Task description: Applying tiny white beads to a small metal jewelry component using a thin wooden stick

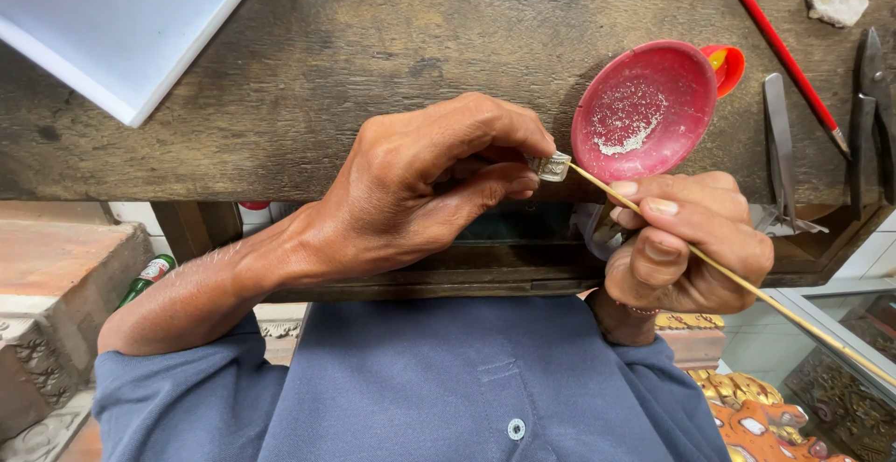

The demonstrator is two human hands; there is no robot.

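Two hands busy: left hand [420, 191] pinching small, stiff silver ring [552, 166], light, edge-gripped; right hand [686, 247] pinching thin, breakable bamboo stick [747, 285] mid-shaft, tip touching ring.

Bare dark wood of the workbench [373, 33] lies open across the upper middle of the frame; a white tray [121, 23] blocks the upper left; the red dish [644, 107] sits just above the right hand [686, 238]; a red pencil [789, 65], shears [779, 145] and pliers [868, 107] (packed close together) crowd the upper right.
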